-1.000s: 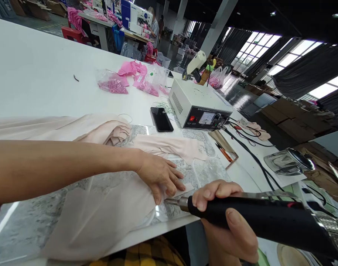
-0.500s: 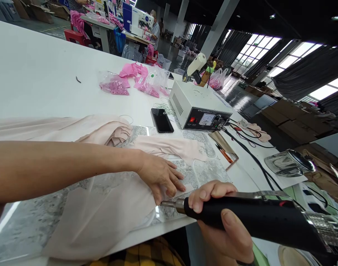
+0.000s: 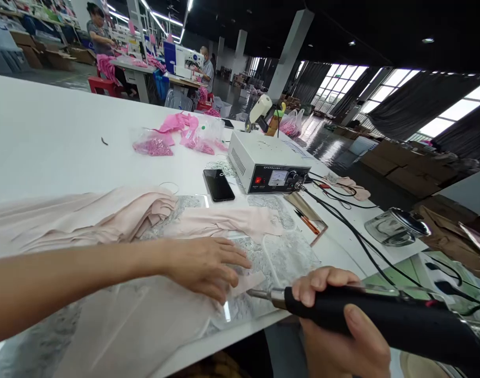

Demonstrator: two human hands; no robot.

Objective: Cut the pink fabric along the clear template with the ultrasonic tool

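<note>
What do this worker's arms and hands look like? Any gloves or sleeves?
No gloves: the left hand and right hand are bare. The left forearm shows no sleeve, watch or bracelet. The right forearm is mostly out of view.

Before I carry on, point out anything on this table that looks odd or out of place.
A small dark curved scrap, too small to identify, looks stray, lying alone on the white tabletop. Pale cord lies loosely tangled by the phone. No spill shows.

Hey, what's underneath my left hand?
Pale fabric sticks out from under your left hand, over a grey marbled mat; whatever the hand itself covers is hidden.
</note>
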